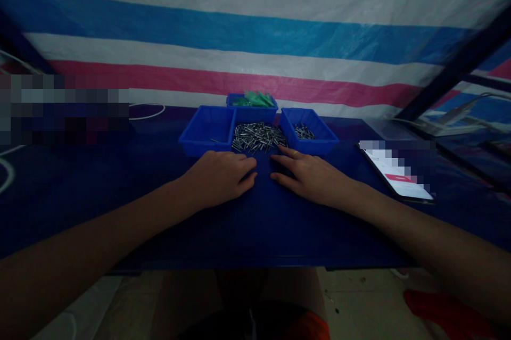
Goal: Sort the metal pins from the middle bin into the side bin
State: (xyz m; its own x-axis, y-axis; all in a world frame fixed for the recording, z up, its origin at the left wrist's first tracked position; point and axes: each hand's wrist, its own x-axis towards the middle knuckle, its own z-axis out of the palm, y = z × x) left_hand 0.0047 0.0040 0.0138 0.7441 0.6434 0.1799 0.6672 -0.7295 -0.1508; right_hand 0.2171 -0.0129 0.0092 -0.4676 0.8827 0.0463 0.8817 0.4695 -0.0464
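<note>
A heap of thin, shiny metal pins point(259, 137), like nails or rivets, lies on the blue table between two blue bins. My left hand point(223, 175) rests on the table in front of the left bin point(207, 122), fingers loosely bent and the thumb apart from the index finger; nothing shows between them. Across a small gap, my right hand point(309, 175) lies with fingers spread, its index fingertip at the near right edge of the heap. The left bin has one pin or so inside. More pins point(303, 131) lie in the right bin point(323, 135).
Behind the heap stands another blue bin point(252, 113) with green packets point(258, 98). A phone point(399, 175) lies on the table point(259, 228) at the right. White cable point(149, 111) runs at the left. A striped tarp point(255, 31) hangs behind.
</note>
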